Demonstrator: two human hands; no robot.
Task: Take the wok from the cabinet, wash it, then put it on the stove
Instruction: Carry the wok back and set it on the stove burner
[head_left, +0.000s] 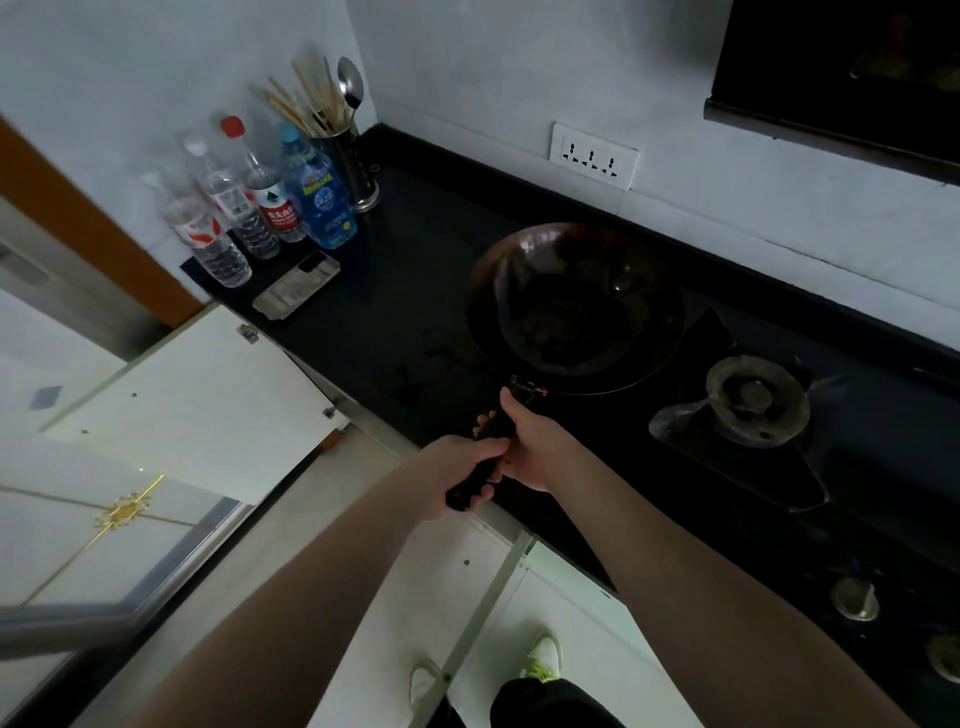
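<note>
A dark round wok (576, 306) hangs over the black countertop (395, 291), just left of the stove burner (753, 400). Its long dark handle points toward me. My left hand (457, 467) grips the rear end of the handle. My right hand (524, 447) grips the handle closer to the bowl, thumb pointing up along it. The wok's rim partly overlaps the left edge of the black stove top (779, 483). I cannot tell whether its base touches the counter.
Several plastic bottles (260, 202) and a utensil holder (348, 156) with chopsticks stand in the back left corner. A white cabinet door (208, 405) stands open below the counter at left. Two stove knobs (854, 597) sit at right. A wall socket (592, 156) is behind the wok.
</note>
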